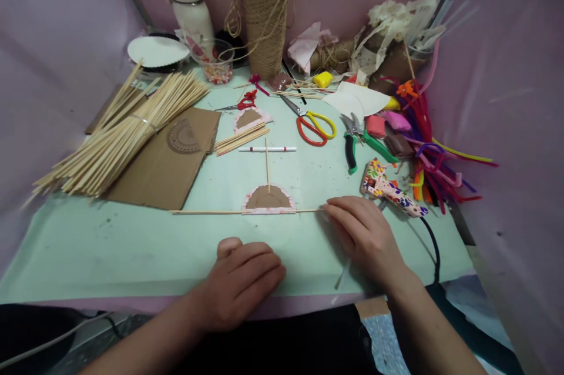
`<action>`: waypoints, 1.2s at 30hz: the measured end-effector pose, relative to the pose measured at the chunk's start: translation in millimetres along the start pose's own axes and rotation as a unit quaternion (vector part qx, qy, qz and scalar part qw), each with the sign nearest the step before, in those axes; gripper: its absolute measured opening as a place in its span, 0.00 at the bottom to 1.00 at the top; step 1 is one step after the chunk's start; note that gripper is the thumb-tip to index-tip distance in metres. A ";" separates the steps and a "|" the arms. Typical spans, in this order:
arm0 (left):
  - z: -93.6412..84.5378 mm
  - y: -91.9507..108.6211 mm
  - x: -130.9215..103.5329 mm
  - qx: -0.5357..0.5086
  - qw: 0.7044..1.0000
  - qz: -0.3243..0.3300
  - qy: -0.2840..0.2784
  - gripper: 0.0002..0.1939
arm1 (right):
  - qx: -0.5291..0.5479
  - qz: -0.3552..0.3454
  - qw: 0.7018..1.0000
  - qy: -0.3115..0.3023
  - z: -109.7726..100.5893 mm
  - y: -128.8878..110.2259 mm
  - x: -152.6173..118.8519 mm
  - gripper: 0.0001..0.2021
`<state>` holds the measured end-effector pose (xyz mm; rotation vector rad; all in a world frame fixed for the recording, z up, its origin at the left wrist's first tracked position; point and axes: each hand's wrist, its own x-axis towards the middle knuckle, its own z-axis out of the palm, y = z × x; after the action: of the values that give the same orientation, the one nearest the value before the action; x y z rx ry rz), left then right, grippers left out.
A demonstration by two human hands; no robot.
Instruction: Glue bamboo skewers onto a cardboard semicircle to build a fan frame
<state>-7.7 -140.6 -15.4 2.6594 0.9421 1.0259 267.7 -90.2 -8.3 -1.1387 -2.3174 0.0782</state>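
Observation:
A long bamboo skewer lies crosswise on the table along the straight edge of a cardboard half-circle with a pink-and-white trimmed rim. My right hand has its fingertips closed on the skewer's right end. A shorter stick stretches from the half-circle up across a white pen-like rod with red bands. My left hand rests near the table's front edge, fingers curled together and nothing visible in them. A narrow translucent strip lies beside my right hand.
Left stand a bundle of skewers and a cardboard sheet. A patterned glue gun, pruning shears and scissors lie right of centre. A twine roll and a bottle stand behind.

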 end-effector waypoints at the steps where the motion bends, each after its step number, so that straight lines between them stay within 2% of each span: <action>1: 0.3 0.0 -1.0 -0.002 1.000 -0.003 -0.007 0.11 | 0.001 0.001 1.000 -0.001 0.2 -0.1 -0.6 0.14; 7: 0.6 2.7 4.6 -0.028 0.998 -0.046 -0.020 0.05 | 0.002 -0.010 1.000 -0.006 1.8 -5.0 -1.6 0.14; 10: 0.6 4.7 10.6 -0.025 0.998 -0.059 -0.023 0.05 | 0.002 -0.013 1.000 -0.017 3.3 -9.4 0.4 0.12; 17: 4.9 4.8 22.9 0.090 0.990 -0.096 0.042 0.08 | -0.016 -0.024 0.999 -0.039 13.6 -17.9 7.7 0.12; 23: 10.8 -6.7 36.4 0.171 0.975 -0.144 0.009 0.10 | -0.044 -0.001 0.998 -0.050 21.3 -17.6 13.4 0.12; 29: 16.3 -17.1 45.9 0.155 0.973 -0.167 -0.034 0.08 | -0.057 0.017 0.996 -0.069 26.2 -19.1 22.4 0.09; 36: 22.1 -22.8 48.4 0.153 0.976 -0.154 -0.033 0.08 | -0.044 0.022 0.997 -0.060 31.2 -16.4 23.5 0.07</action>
<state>22.7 -91.3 -12.7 2.6327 1.5483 0.7711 228.9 -77.4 -19.5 -1.2608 -2.4218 0.0633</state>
